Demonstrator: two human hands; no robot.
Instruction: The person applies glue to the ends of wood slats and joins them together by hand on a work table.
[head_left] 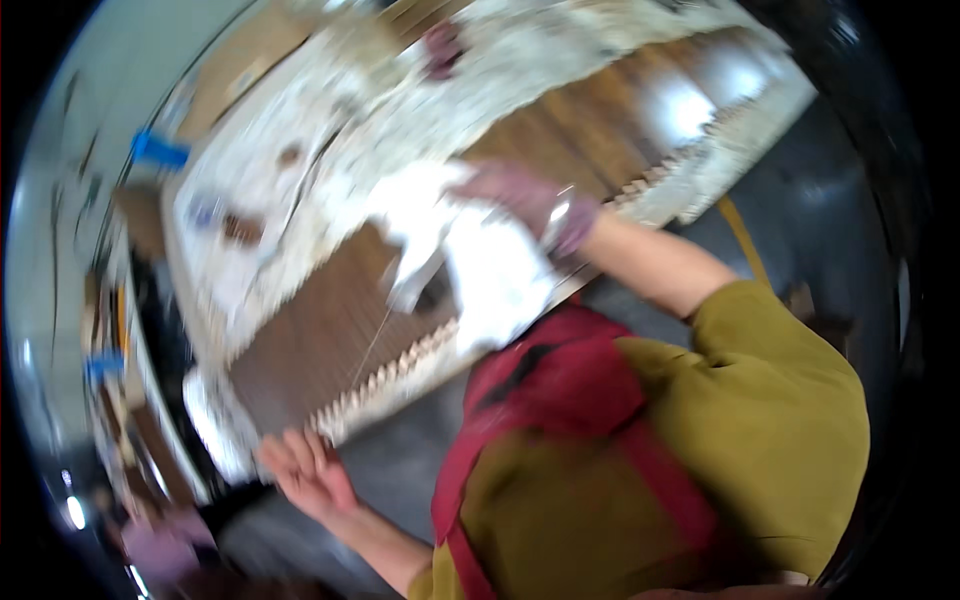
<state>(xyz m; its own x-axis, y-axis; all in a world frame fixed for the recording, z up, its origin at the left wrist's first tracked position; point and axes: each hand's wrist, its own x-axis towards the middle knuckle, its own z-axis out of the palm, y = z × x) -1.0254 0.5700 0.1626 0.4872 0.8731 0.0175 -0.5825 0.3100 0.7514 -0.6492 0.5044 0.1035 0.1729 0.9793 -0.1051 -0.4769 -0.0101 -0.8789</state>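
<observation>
My right hand (515, 200), in a thin translucent glove, is closed on a bunched white cloth (500, 270). The cloth hangs over a brown wooden panel (320, 315) with a row of pale toothed joints along its near edge. My left hand (305, 472) looks bare and is by the panel's near left corner, with its fingers loosely bent and a little apart. Nothing shows in it, and blur hides whether it touches the edge. Part of the panel lies under the cloth.
The table (400, 125) has a pale, stained covering. A dark reddish lump (442, 50) sits at its far side, and a small brown piece (242, 230) lies at left. Cardboard (245, 70) stands at the back left. Another person (165, 545) is at lower left.
</observation>
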